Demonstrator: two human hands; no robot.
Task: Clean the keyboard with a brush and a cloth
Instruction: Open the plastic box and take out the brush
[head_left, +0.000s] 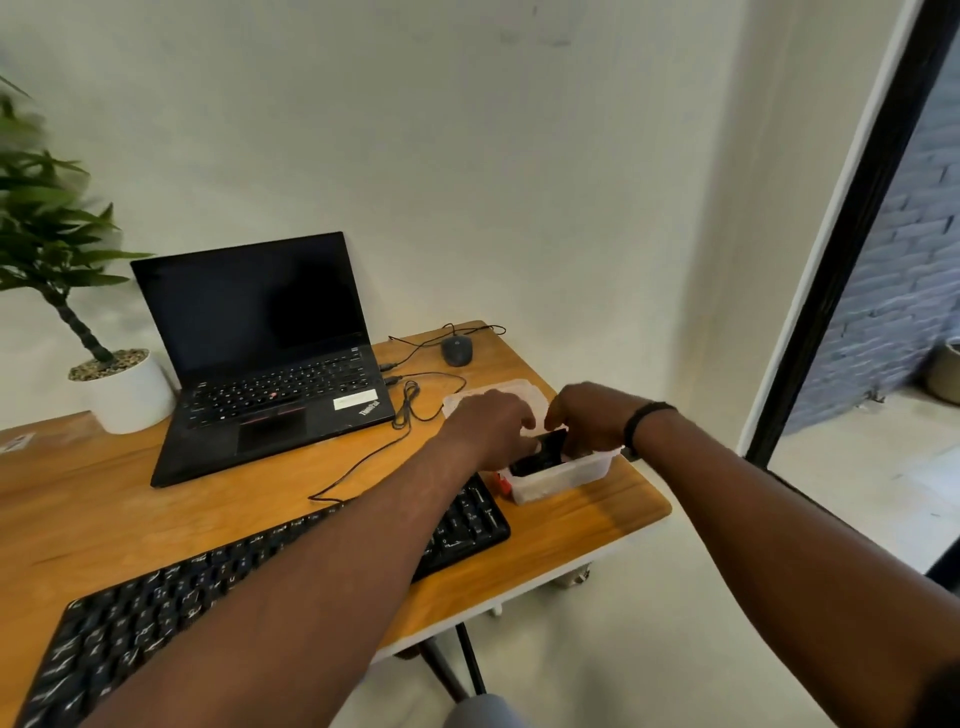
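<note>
Office, laptop (270, 353), mouse (457, 349), wooden desk (587, 525)

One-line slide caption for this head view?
Both hands reach into a plastic box beside the keyboard.

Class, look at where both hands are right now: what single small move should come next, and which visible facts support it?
Probably lift the black object out of the clear plastic container. Both the left hand and the right hand are at the container, fingers on that object, while the keyboard lies untouched under the left forearm. Whether it is the brush cannot be told.
</note>
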